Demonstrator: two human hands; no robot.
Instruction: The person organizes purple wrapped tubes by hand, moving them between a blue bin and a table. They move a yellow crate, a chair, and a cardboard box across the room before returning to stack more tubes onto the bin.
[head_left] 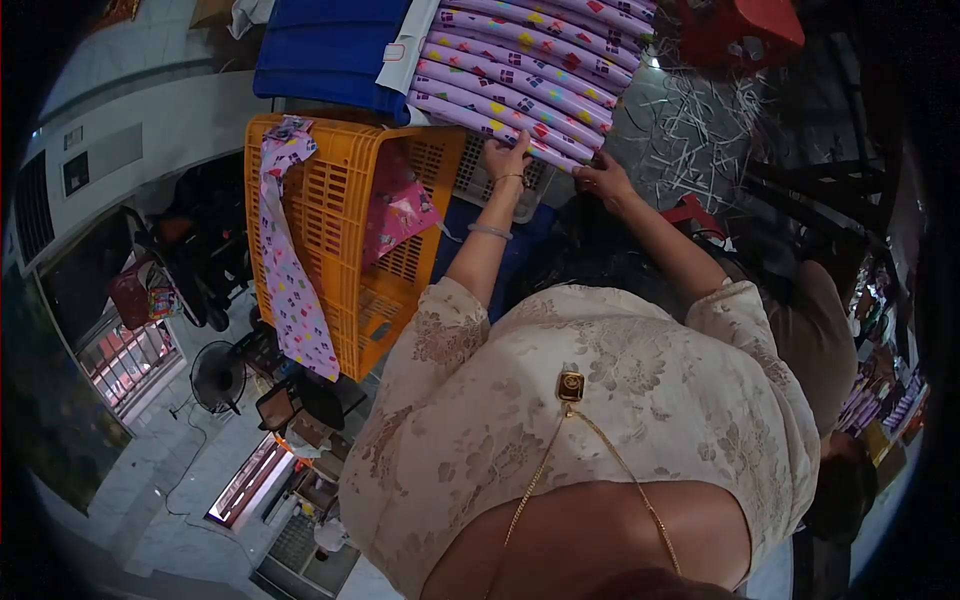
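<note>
Several rolls of purple wrapping paper with a colourful gift print lie side by side in a stack. The nearest roll is between my two hands. My left hand is closed around its near side, thumb on top. At the roll's right end, my right hand pinches it with the fingertips. Parts of the fingers on both hands are hidden under the roll. White paper or card sits along the left ends of the rolls.
An orange plastic crate stands at left, with a strip of printed paper over its edge and a pink sheet inside. A blue bin is behind. Paper shreds litter the floor by a red container. Another person is at right.
</note>
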